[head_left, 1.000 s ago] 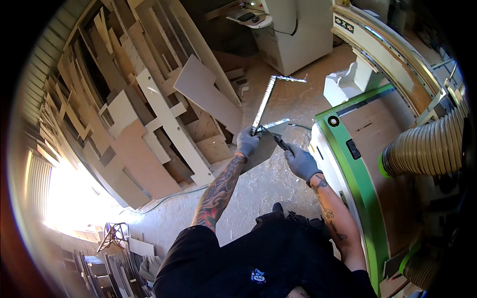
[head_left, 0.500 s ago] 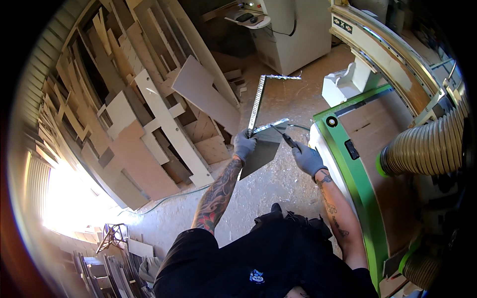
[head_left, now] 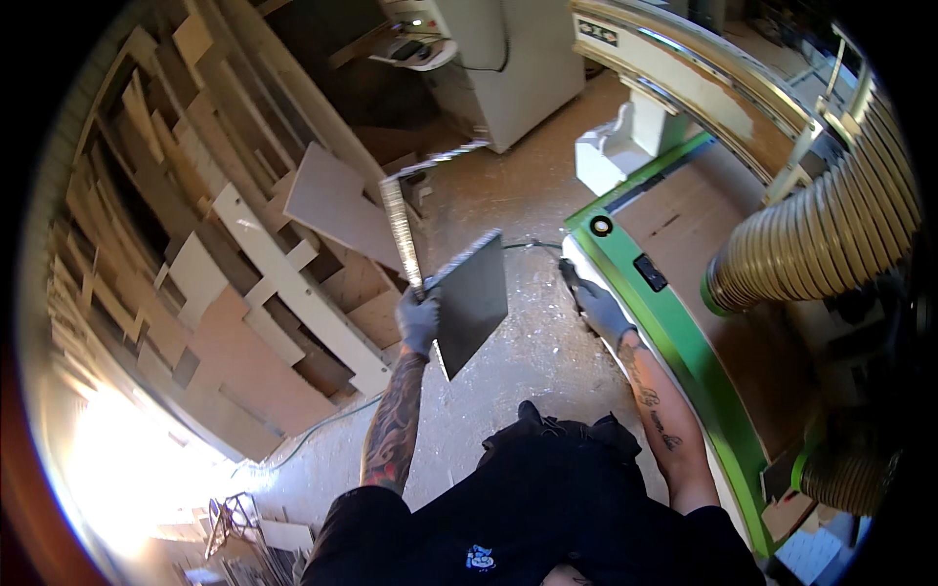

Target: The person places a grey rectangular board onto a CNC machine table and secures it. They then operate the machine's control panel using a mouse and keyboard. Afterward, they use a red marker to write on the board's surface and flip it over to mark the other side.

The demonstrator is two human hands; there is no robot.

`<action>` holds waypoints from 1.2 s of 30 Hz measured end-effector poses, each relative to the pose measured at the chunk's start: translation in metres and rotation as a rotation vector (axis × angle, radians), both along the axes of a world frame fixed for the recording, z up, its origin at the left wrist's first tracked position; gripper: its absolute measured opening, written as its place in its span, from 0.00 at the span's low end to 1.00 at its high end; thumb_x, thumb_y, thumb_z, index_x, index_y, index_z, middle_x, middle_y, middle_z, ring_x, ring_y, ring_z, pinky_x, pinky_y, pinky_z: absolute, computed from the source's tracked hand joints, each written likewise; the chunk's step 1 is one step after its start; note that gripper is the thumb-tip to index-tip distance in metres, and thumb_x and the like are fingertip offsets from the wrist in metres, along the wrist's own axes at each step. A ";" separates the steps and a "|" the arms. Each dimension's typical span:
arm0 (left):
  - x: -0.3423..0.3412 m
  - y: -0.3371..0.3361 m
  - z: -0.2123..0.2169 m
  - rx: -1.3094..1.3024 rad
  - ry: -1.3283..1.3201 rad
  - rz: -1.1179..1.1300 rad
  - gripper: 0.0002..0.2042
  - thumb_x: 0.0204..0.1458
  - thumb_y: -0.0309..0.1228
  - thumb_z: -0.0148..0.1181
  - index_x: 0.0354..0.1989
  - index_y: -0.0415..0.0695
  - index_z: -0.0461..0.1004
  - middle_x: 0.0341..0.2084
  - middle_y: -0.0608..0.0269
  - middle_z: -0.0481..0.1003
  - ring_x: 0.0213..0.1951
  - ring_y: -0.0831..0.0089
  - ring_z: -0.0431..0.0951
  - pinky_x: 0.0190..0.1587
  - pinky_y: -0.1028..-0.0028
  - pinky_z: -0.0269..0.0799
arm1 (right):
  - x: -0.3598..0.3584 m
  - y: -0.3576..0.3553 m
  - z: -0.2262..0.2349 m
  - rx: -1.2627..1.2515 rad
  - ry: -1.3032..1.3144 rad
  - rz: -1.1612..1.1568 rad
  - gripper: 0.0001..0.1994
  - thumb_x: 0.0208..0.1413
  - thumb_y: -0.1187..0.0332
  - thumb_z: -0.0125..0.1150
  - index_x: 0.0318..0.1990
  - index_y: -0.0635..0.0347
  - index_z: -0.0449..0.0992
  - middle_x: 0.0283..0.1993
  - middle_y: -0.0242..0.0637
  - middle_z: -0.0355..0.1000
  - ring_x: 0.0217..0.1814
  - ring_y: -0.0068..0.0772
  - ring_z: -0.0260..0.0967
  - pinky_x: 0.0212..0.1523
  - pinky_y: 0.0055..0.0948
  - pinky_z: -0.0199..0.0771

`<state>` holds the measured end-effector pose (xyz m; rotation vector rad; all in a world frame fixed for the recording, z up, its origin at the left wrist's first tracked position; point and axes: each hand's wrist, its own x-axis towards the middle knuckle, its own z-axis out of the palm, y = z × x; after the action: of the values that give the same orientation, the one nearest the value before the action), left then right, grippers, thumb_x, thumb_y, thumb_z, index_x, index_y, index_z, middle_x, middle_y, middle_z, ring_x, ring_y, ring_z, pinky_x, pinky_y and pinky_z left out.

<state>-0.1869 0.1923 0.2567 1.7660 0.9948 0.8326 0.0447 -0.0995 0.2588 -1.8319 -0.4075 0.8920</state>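
Panel (head_left: pixel 474 303): grey-faced and bright-edged, in front of our body and just right of our left hand; its broad face is turned toward us, and we cannot tell whether its lowest corner clears the floor (head_left: pixel 532 366).
Strip (head_left: pixel 402 230): silvery, running up and away from the left fist, with a second bright length bent off its far end; whether it is one piece with the panel we cannot make out.
Left hand (head_left: pixel 418 322): gloved, clenched on the near corner where strip and panel meet; we judge this hold carries both while leaving the face uncovered.
Right hand (head_left: pixel 600 311): gloved, closed round a tool (head_left: pixel 569 276), well apart from the panel; the gap presumably keeps the tool off the face. Blur hides its kind from us.
Bench (head_left: pixel 718 225): green-edged, beside our right hand; a black ring (head_left: pixel 601 226) and a dark device (head_left: pixel 650 272) lie on its rim, probably for easy reach.
Duct (head_left: pixel 821 244): ribbed, arching above the bench, likely to keep its bulk off the surface.
Boards (head_left: pixel 259 366): leaning in overlapping layers at our left, a stance that would spare floor space.
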 end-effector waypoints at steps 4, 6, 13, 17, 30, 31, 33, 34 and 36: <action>-0.044 0.010 -0.009 -0.218 -0.404 0.128 0.12 0.61 0.26 0.65 0.51 0.36 0.79 0.41 0.63 0.82 0.40 0.73 0.81 0.45 0.72 0.78 | 0.049 -0.129 -0.121 0.118 0.227 -0.693 0.26 0.66 0.40 0.50 0.43 0.56 0.77 0.28 0.31 0.74 0.14 0.22 0.61 0.13 0.26 0.59; -0.039 0.001 -0.015 -0.395 -0.644 0.103 0.13 0.63 0.26 0.61 0.54 0.36 0.78 0.47 0.60 0.81 0.45 0.70 0.82 0.50 0.69 0.80 | 0.099 -0.242 -0.203 0.257 0.327 -0.806 0.23 0.66 0.40 0.53 0.38 0.51 0.75 0.21 0.25 0.68 0.13 0.19 0.59 0.13 0.26 0.54; -0.076 -0.016 -0.043 -0.661 -0.861 0.164 0.14 0.66 0.30 0.57 0.57 0.38 0.77 0.53 0.58 0.79 0.54 0.67 0.79 0.60 0.66 0.76 | 0.072 -0.284 -0.137 0.007 0.345 -0.736 0.20 0.69 0.43 0.52 0.38 0.50 0.75 0.22 0.24 0.68 0.15 0.19 0.59 0.14 0.28 0.53; -0.076 -0.017 -0.062 -0.654 -0.852 0.203 0.13 0.65 0.28 0.58 0.54 0.36 0.77 0.53 0.52 0.79 0.53 0.61 0.80 0.58 0.60 0.79 | 0.066 -0.309 -0.141 0.008 0.277 -0.727 0.20 0.69 0.44 0.52 0.38 0.50 0.75 0.22 0.24 0.68 0.15 0.19 0.60 0.15 0.28 0.53; -0.092 -0.040 -0.073 -0.715 -0.889 0.192 0.15 0.66 0.27 0.56 0.59 0.35 0.75 0.56 0.51 0.78 0.57 0.61 0.78 0.62 0.63 0.75 | 0.116 -0.288 -0.142 0.000 0.139 -0.599 0.19 0.69 0.45 0.52 0.38 0.50 0.75 0.23 0.24 0.68 0.17 0.19 0.61 0.17 0.27 0.56; -0.090 -0.041 -0.071 -0.710 -0.879 0.194 0.16 0.66 0.27 0.55 0.59 0.35 0.75 0.56 0.52 0.78 0.57 0.61 0.78 0.62 0.63 0.75 | 0.123 -0.286 -0.140 0.000 0.127 -0.593 0.19 0.69 0.45 0.52 0.38 0.50 0.75 0.23 0.24 0.68 0.17 0.19 0.61 0.17 0.27 0.56; -0.097 -0.047 -0.066 -0.692 -0.852 0.212 0.16 0.66 0.27 0.55 0.59 0.34 0.75 0.56 0.52 0.78 0.58 0.61 0.78 0.63 0.63 0.74 | 0.133 -0.277 -0.138 0.002 0.115 -0.584 0.19 0.69 0.45 0.52 0.38 0.50 0.76 0.23 0.25 0.68 0.17 0.19 0.61 0.17 0.27 0.57; -0.103 -0.049 -0.064 -0.663 -0.851 0.209 0.16 0.66 0.27 0.55 0.59 0.34 0.75 0.56 0.52 0.78 0.58 0.62 0.78 0.62 0.64 0.74 | 0.139 -0.275 -0.138 0.007 0.111 -0.571 0.19 0.69 0.45 0.52 0.38 0.50 0.76 0.23 0.25 0.68 0.18 0.19 0.61 0.17 0.27 0.57; -0.111 -0.051 -0.066 -0.630 -0.849 0.201 0.16 0.66 0.27 0.55 0.59 0.33 0.75 0.56 0.51 0.78 0.57 0.62 0.78 0.62 0.64 0.74 | 0.139 -0.276 -0.137 0.000 0.106 -0.569 0.19 0.69 0.45 0.52 0.38 0.50 0.76 0.23 0.25 0.68 0.18 0.19 0.61 0.17 0.27 0.57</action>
<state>-0.2983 0.1410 0.1908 0.6644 0.7276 1.1032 0.1834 -0.3758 0.1215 -1.7546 0.1804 0.5842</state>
